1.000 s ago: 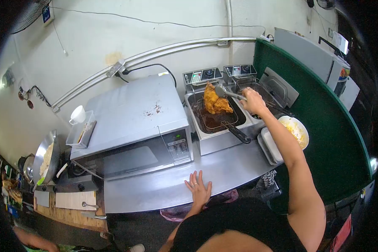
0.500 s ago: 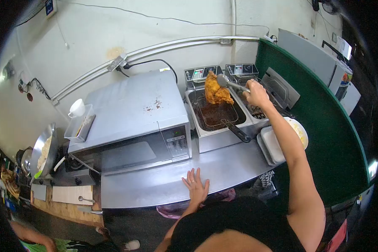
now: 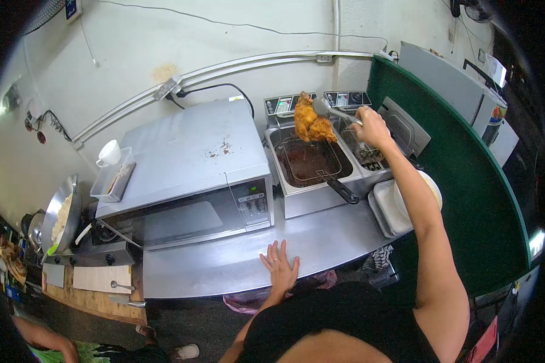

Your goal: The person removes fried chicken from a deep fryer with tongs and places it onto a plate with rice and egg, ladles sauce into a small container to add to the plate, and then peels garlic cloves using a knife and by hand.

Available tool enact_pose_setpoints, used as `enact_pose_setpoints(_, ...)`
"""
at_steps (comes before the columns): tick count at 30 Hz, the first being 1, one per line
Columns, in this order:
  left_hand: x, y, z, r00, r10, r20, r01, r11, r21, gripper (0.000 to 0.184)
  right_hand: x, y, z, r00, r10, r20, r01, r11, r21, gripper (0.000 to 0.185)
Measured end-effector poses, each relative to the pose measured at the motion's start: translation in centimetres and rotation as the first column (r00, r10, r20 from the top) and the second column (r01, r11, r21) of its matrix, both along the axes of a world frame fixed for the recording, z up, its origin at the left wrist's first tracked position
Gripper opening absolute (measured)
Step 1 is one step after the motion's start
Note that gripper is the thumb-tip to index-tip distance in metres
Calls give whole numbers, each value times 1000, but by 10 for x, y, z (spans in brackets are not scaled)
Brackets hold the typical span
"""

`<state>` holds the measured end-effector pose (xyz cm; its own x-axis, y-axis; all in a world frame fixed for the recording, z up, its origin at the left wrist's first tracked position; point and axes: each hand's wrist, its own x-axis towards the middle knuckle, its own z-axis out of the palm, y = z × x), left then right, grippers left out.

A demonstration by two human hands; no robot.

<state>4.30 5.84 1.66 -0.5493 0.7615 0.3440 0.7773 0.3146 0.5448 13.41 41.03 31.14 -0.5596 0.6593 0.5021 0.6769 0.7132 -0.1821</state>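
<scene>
My right hand [image 3: 373, 127] is closed around a pair of metal tongs [image 3: 341, 115]. In the jaws of the tongs hangs a large golden-brown piece of fried chicken [image 3: 312, 121], held above the left well of the deep fryer [image 3: 312, 197]. Below the chicken, a wire fryer basket [image 3: 306, 164] sits in dark oil, its black handle [image 3: 343, 190] sticking out over the front rim. My left hand [image 3: 281, 267] rests on the steel counter [image 3: 212, 269] near its front edge, fingers spread and holding nothing.
Left of the fryer stands a microwave [image 3: 184, 169] with a plastic container [image 3: 114, 176] and a white cup [image 3: 109, 153] on top. White trays [image 3: 378, 210] and a bowl [image 3: 435, 190] lie beneath my right forearm. A green partition [image 3: 472, 175] borders the right. Another person's arm [image 3: 45, 336] shows lower left.
My right hand has lifted the tongs and the fried chicken slightly higher above the oil. My left hand stays on the counter.
</scene>
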Motion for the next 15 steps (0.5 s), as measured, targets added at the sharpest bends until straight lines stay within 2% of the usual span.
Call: enact_pose_setpoints(15, -1, 0, 0, 1000, 6, 28, -7, 1000, 18, 68, -1, -3, -32, 998, 11, 64, -7, 998, -62, 26)
